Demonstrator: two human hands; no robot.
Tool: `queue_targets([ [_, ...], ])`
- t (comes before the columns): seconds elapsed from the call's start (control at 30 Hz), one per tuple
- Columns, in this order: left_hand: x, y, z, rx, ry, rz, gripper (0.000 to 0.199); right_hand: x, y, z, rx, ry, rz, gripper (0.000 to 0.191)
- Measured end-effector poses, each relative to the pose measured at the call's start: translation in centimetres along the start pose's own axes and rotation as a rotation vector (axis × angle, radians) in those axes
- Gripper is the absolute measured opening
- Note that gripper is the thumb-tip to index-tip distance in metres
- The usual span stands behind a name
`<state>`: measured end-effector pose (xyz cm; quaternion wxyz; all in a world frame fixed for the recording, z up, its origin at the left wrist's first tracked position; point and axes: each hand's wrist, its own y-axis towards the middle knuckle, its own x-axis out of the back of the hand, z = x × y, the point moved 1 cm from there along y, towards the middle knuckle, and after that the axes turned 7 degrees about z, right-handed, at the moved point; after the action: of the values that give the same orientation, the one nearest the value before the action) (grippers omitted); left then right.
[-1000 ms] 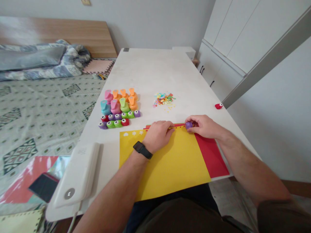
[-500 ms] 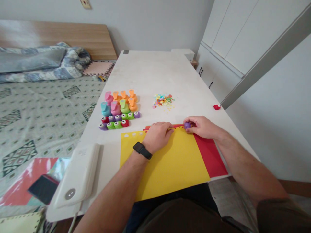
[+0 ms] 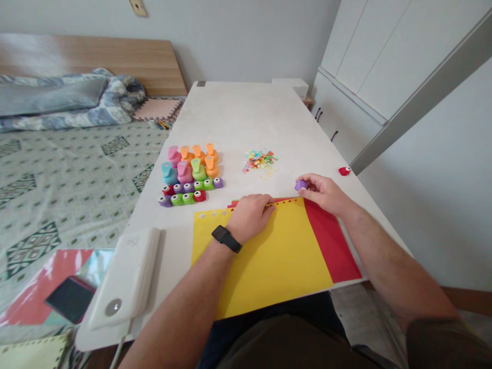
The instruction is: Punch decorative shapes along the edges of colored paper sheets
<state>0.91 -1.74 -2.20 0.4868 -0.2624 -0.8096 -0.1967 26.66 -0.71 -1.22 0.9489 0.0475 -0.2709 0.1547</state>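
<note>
My right hand (image 3: 321, 193) is closed around a small purple paper punch (image 3: 300, 185), held just beyond the top right corner of a yellow paper sheet (image 3: 269, 266). My left hand (image 3: 251, 212), with a black watch on its wrist, bears down on the sheet's top edge, fingers curled and thumb tucked in close. Punched shapes run along that edge: pale ones at the left, small red-looking ones toward the right. Beneath the yellow lies a red sheet (image 3: 338, 251), showing on the right side. Other coloured edges peek out behind my left hand.
Several colourful punches (image 3: 190, 177) stand in rows at the left. A heap of paper confetti (image 3: 260, 160) lies mid-table. One red punch (image 3: 344, 170) sits near the right edge. A white laminator-like device (image 3: 125, 279) occupies the front left; a phone (image 3: 70, 299) lies beyond it.
My right hand has drawn the purple punch off the yellow sheet's top edge, moving it slightly away from me and turning it. My left hand stays in place.
</note>
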Motion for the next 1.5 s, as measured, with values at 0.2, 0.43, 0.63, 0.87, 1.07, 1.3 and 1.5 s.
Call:
queue_targets([
  [0.2, 0.1, 0.0, -0.1, 0.007, 0.013, 0.004, 0.018, -0.6, 0.5, -0.2, -0.04, 0.362, -0.06, 0.038],
  [0.43, 0.4, -0.1, -0.3, 0.015, 0.022, 0.015, 0.019, -0.7, 0.7, -0.3, -0.118, 0.472, -0.064, 0.05],
  [0.63, 0.3, -0.1, -0.4, 0.034, 0.019, 0.024, 0.019, -1.0, 2.0, -0.1, -0.124, 0.408, -0.017, 0.047],
  [0.87, 0.3, -0.1, -0.2, 0.021, 0.023, 0.013, 0.019, -1.4, 6.8, 0.6, -0.112, 0.28, 0.042, 0.038],
  [1.07, 0.1, -0.1, -0.1, 0.024, -0.004, 0.014, 0.019, -2.4, 8.9, 2.0, -0.108, 0.18, 0.056, 0.04],
  [1.3, 0.1, -0.1, -0.3, 0.029, -0.004, 0.022, 0.018, -2.5, 9.4, 2.2, -0.068, -0.012, 0.039, 0.039],
  [1.5, 0.1, -0.1, -0.3, 0.019, -0.006, 0.021, 0.018, -2.5, 9.7, 2.4, -0.089, -0.012, 0.052, 0.038],
])
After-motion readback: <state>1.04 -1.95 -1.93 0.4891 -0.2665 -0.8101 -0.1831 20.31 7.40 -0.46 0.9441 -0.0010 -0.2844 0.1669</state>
